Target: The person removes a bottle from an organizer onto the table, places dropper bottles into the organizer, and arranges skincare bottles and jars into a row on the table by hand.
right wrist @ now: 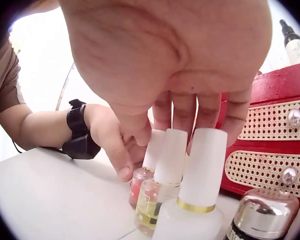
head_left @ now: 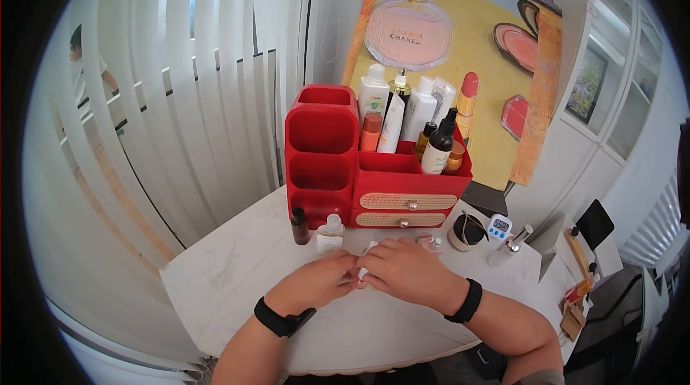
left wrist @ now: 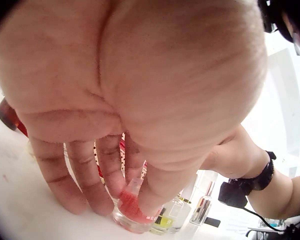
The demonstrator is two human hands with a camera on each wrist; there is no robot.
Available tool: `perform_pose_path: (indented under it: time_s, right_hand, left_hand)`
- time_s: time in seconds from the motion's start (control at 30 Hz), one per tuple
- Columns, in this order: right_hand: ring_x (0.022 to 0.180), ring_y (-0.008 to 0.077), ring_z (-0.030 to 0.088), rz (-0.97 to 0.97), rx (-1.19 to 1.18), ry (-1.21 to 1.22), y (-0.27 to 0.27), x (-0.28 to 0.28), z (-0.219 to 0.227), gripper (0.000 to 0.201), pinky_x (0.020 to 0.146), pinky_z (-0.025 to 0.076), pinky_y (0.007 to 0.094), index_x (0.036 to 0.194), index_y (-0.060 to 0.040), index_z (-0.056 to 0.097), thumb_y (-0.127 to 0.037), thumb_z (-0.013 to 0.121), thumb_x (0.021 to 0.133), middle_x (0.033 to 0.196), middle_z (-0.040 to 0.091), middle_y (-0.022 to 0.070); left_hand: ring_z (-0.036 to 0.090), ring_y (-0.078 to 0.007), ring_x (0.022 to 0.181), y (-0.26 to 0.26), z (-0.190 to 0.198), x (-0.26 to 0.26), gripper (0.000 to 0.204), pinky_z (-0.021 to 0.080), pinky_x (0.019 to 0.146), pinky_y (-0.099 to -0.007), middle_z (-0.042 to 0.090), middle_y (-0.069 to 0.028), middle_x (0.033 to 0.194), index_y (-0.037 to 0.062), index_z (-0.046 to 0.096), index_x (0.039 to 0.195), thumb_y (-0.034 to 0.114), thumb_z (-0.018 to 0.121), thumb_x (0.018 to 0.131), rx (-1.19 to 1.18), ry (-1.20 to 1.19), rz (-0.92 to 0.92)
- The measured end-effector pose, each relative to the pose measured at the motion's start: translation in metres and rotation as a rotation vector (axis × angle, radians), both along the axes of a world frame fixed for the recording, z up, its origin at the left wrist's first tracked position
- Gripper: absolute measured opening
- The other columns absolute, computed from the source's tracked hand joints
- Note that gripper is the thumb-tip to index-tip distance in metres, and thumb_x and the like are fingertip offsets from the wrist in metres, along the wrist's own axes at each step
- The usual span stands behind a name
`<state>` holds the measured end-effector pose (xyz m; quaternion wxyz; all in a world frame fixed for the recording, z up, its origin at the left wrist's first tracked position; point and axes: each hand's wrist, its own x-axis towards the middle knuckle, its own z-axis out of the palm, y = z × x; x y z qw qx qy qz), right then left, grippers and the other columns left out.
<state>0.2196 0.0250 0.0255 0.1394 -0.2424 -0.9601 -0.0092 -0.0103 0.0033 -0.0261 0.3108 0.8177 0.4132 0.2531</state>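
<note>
My left hand [head_left: 323, 283] pinches a small nail polish bottle [left wrist: 131, 211] with pink-red contents between thumb and forefinger, low over the white table [head_left: 237, 284]. My right hand [head_left: 413, 270] meets it from the other side, thumb and fingers at its white cap [right wrist: 153, 152]. Beside that bottle in the right wrist view stand a yellow-and-clear bottle [right wrist: 149, 206] with a white cap, a whitish bottle [right wrist: 190, 222] with a gold-ringed white cap, and a silver-topped pinkish bottle [right wrist: 265, 215]. The hands cover part of the pink-red bottle in the head view.
Behind the hands stands a red organizer [head_left: 320, 94] with two woven-front drawers, several bottles in it. A dark bottle [head_left: 300, 227] and a clear bottle [head_left: 330, 235] stand front left. On the right are a round container [head_left: 466, 233], a timer [head_left: 499, 226] and a silver-capped bottle [head_left: 509, 247].
</note>
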Motion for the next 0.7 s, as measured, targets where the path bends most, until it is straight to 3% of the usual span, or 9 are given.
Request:
perform_pose_path:
  time_s: [0.4, 0.6, 0.7]
  right_hand:
    - [0.104, 0.0279, 0.066, -0.007, -0.113, 0.001, 0.007, 0.004, 0.004, 0.017, 0.091, 0.049, 0.0424, 0.111, -0.0129, 0.067, -0.022, 0.07, 0.097, 0.104, 0.068, 0.0052]
    - [0.101, 0.0279, 0.068, 0.009, -0.024, 0.165, -0.009, 0.023, 0.079, 0.016, 0.087, 0.052, 0.0417, 0.109, -0.0104, 0.068, -0.015, 0.071, 0.094, 0.099, 0.069, 0.0069]
    - [0.096, 0.0323, 0.068, -0.098, 0.195, 0.347, -0.003, 0.024, 0.12, 0.018, 0.086, 0.054, 0.0425, 0.111, -0.0073, 0.067, -0.01, 0.071, 0.094, 0.099, 0.069, 0.0099]
  left_hand:
    - [0.065, -0.0376, 0.107, 0.004, -0.005, -0.003, 0.021, 0.053, 0.094, -0.0418, 0.065, -0.0179, 0.113, -0.002, 0.063, 0.117, 0.001, 0.06, 0.097, 0.065, -0.005, -0.016]
    - [0.067, -0.0366, 0.109, 0.003, -0.012, -0.002, 0.03, 0.053, 0.096, -0.042, 0.067, -0.0175, 0.119, 0.0031, 0.065, 0.125, 0.0, 0.057, 0.097, 0.059, -0.042, 0.008]
    - [0.068, -0.0352, 0.109, 0.004, -0.013, -0.002, 0.031, 0.053, 0.096, -0.0411, 0.067, -0.017, 0.12, 0.0031, 0.064, 0.128, 0.002, 0.058, 0.098, 0.042, -0.027, 0.008]
